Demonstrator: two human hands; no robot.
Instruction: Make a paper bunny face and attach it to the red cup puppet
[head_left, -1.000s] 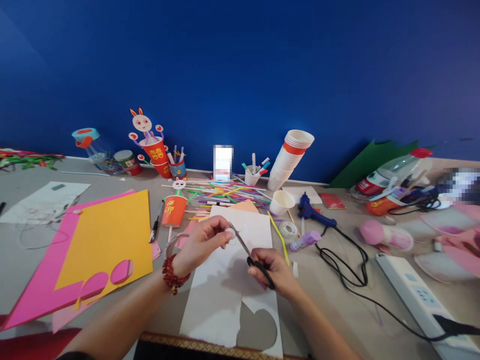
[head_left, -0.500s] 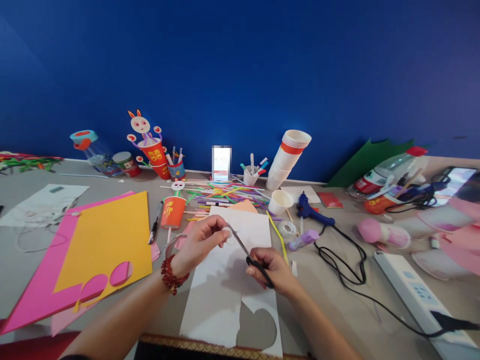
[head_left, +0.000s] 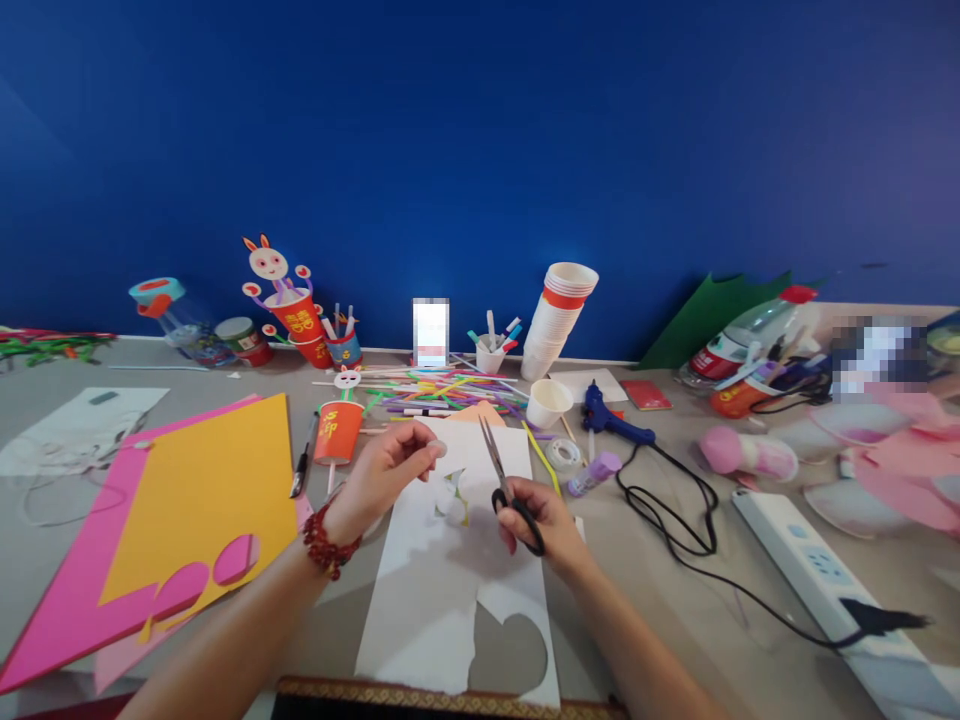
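"Grip status, both hands?"

"Left hand (head_left: pixel 394 465): thumb and fingertips pinching a small white paper piece (head_left: pixel 440 450). Right hand (head_left: pixel 536 510): wrapped on the handles of the scissors (head_left: pixel 498 468), blades slightly parted, tips toward the far edge of the tabletop (head_left: pixel 645 580). Blades and piece are apart, both above the white sheet (head_left: pixel 405 610)."

"First risk?"

"Piece is tiny and mostly covered by the fingertips. Judgement: too tight a pinch could crease it, too loose could drop it. Blades brought in close could nick a fingertip, since so little paper projects."

"Below the grip?"

"Pale scraps (head_left: pixel 452 503), blurred; cannot tell whether they rest on the sheet. A dropped piece could be lost among them, white on white. The sheet runs down to the near edge; the cut-out by its near right corner leaves a thin strip at the side, which a dragging forearm might tear."

"Further out?"

"Leftward, an orange cup (head_left: pixel 339 432) stands just beyond the left wrist; a careless elbow or sleeve could tip it. Rightward, a blue glue gun (head_left: pixel 611 415) lies with its cord (head_left: pixel 705 545) looped toward the near right corner. Heat state: cannot tell. A snagged cord could pull it. At the far edge, a stack of cups (head_left: pixel 551 325) looks tilted; a knock might topple it."
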